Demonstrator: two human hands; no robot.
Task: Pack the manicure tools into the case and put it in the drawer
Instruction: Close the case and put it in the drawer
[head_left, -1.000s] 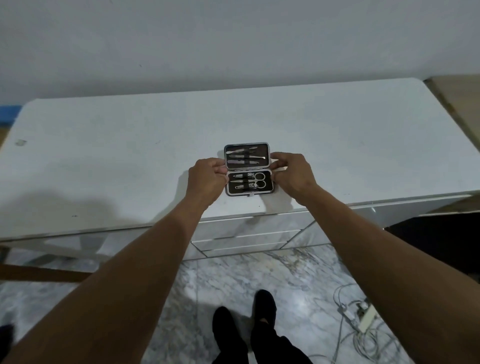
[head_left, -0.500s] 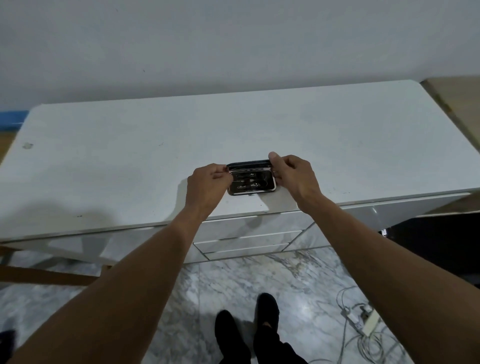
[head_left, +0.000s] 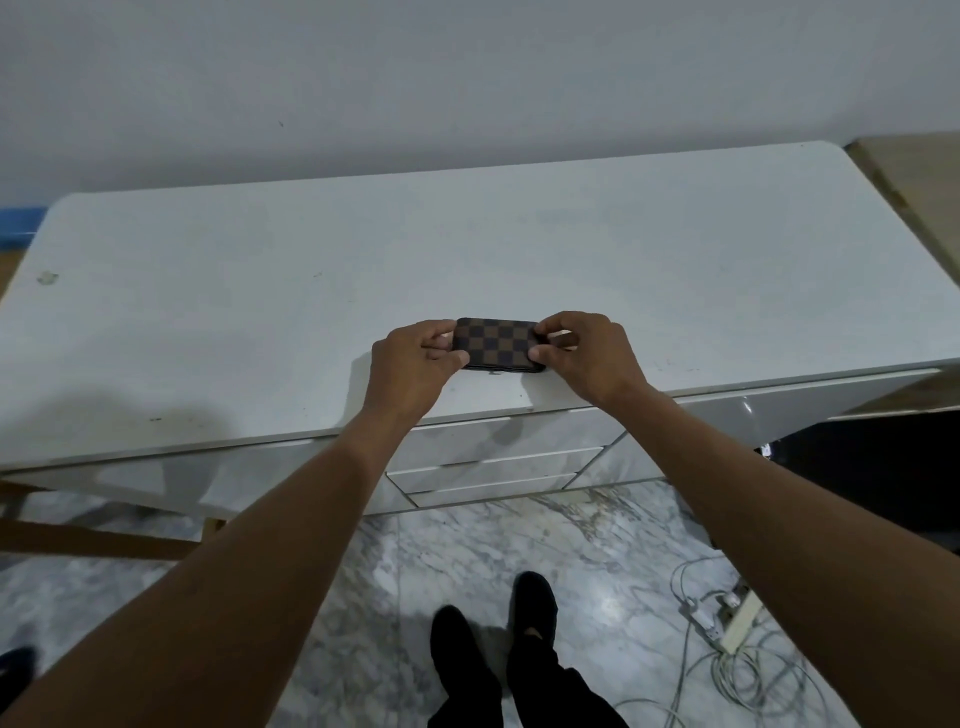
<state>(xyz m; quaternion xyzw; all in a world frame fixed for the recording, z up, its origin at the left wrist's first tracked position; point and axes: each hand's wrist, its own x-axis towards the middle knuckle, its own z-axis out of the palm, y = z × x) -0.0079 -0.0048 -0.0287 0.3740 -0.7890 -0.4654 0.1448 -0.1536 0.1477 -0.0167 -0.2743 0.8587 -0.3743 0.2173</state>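
The manicure case (head_left: 497, 343) lies closed near the front edge of the white dresser top (head_left: 363, 270); its lid shows a brown and black checkered pattern. The tools inside are hidden. My left hand (head_left: 415, 361) pinches the case's left end with thumb and fingers. My right hand (head_left: 587, 353) pinches its right end the same way. Below the front edge, stacked white drawers (head_left: 493, 457) are all pushed in.
A wall stands behind the dresser. A beige surface (head_left: 919, 176) adjoins it on the right. On the marble floor a power strip with tangled cables (head_left: 727, 629) lies at the right, and my black shoes (head_left: 493, 639) stand in front.
The open case, with tools showing in both halves, has been folded shut by both hands; the far half came down over the near half, and only the checkered lid shows.
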